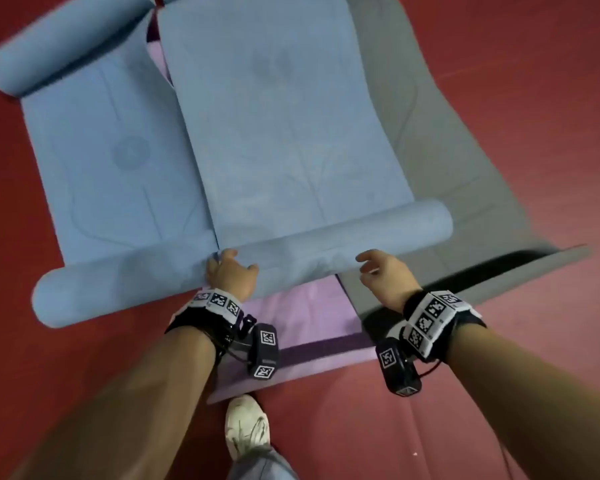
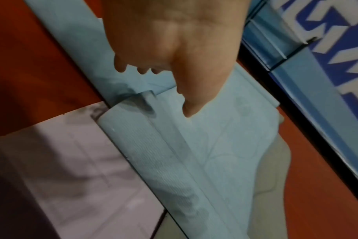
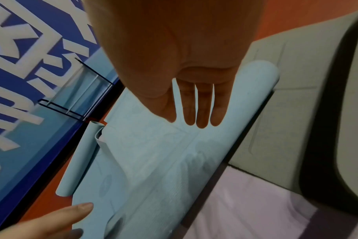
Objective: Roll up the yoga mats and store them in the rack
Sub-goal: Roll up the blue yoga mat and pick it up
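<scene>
A blue yoga mat [image 1: 284, 133] lies in the middle of the red floor, its near end wound into a roll [image 1: 343, 233]. My left hand [image 1: 231, 275] presses on the left end of this roll, where it meets the near roll [image 1: 118, 289] of a second blue mat [image 1: 118, 150]. In the left wrist view that hand [image 2: 174, 48] has its fingertips down on the blue surface. My right hand [image 1: 383, 271] is at the roll's right part; the right wrist view shows its fingers [image 3: 202, 110] straight over the roll [image 3: 225, 129].
The left blue mat also has a far roll [image 1: 59, 53]. A grey mat [image 1: 465, 168] lies to the right, its near edge curled up. A purple mat [image 1: 302, 320] lies under the others. A wire rack [image 3: 76, 97] stands against a blue wall. My white shoe [image 1: 246, 427] is close.
</scene>
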